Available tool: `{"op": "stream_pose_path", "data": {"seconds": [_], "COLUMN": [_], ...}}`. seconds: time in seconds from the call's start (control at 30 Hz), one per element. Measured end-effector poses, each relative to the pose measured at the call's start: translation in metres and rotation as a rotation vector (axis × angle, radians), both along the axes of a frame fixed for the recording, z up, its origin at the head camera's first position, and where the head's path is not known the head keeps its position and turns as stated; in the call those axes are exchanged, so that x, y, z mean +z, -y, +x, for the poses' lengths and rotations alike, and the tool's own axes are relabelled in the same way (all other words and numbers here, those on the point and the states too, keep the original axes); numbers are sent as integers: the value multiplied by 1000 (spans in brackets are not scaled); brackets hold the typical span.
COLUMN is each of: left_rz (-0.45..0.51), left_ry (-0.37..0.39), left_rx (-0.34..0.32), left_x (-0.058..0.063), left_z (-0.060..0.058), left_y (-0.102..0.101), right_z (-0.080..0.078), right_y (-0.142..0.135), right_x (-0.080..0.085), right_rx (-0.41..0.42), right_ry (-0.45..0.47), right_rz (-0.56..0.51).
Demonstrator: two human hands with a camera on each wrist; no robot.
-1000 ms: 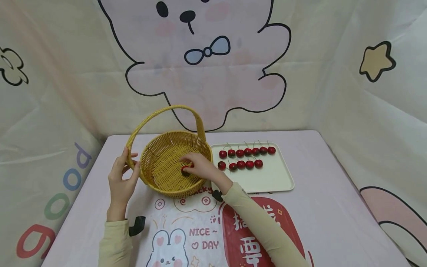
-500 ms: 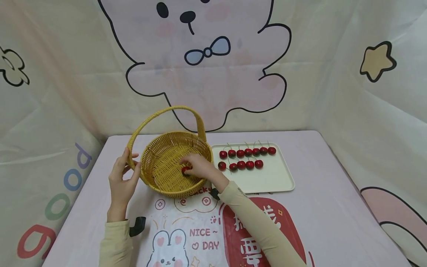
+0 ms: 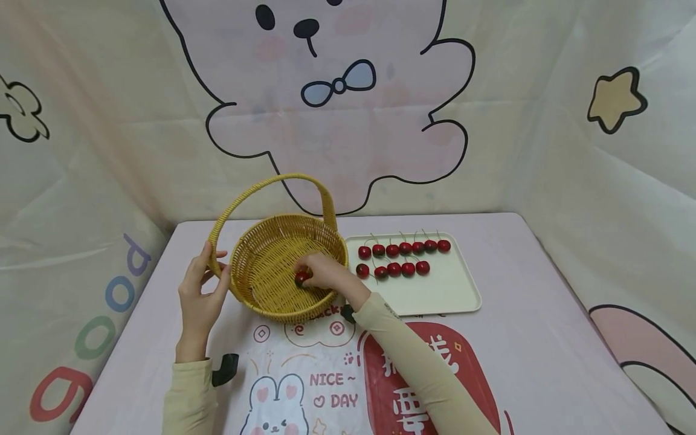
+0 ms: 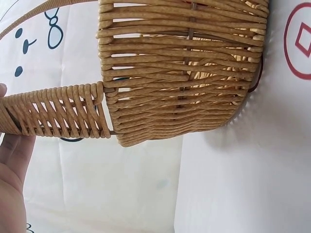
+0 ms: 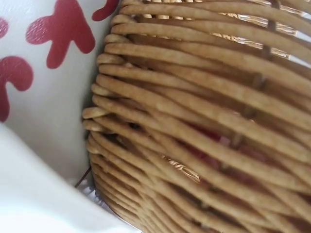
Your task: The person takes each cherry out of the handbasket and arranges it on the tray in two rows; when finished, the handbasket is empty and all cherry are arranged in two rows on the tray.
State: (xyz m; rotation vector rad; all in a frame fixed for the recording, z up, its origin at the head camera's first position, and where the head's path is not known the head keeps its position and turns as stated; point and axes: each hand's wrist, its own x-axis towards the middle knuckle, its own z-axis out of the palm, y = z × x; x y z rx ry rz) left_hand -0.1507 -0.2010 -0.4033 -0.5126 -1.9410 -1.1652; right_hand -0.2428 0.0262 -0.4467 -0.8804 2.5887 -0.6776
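Observation:
A yellow woven basket (image 3: pixel 255 311) with a tall arched handle (image 3: pixel 272 180) stands left of centre on the table. My left hand (image 3: pixel 200 296) holds the handle's left base between thumb and fingers; in the left wrist view, fingers (image 4: pixel 19 150) show beside the woven handle. My right hand (image 3: pixel 323 270) reaches over the basket's right rim, fingers bent down inside, pinching a dark red cherry (image 3: pixel 302 278) low near the basket floor. Seen from the right wrist, the basket wall (image 5: pixel 204 97) fills most of the view and hides that hand, with some red showing through the weave.
Right of the basket lies a cream rectangular tray (image 3: pixel 435 296) bearing two rows of stemmed cherries (image 3: pixel 405 248), its left edge close by the basket. A printed cloth (image 3: pixel 544 338) covers the table, and a curtain (image 3: pixel 505 121) with cartoon drawings hangs behind.
My right forearm has shifted slightly to the left, and the cherry at its fingertips shows more fully. The left hand, basket and tray have stayed in place.

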Motion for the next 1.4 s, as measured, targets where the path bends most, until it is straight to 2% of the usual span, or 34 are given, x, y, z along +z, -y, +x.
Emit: {"op": "stream_pose_path", "data": {"seconds": [0.27,0.5,0.67,1.0,1.4], "left_rz": [-11,-11,-12,-3,-7], "left_ry": [11,20,30,19,-5], "left_rx": [4,8,13,1,1], "left_x": [0,0,1,0,0], "left_z": [0,1,1,1,0], "left_y": [0,0,1,1,0], "right_z": [-1,-1,0,5,11], "right_y": [0,-1,-1,-6,-10], "right_x": [1,3,3,0,-5], "right_rx": [27,55,74,44,60], "right_ry": [10,-11,-62,-138,-329], "right_rz": [17,-70,-150,-259,-579]}}
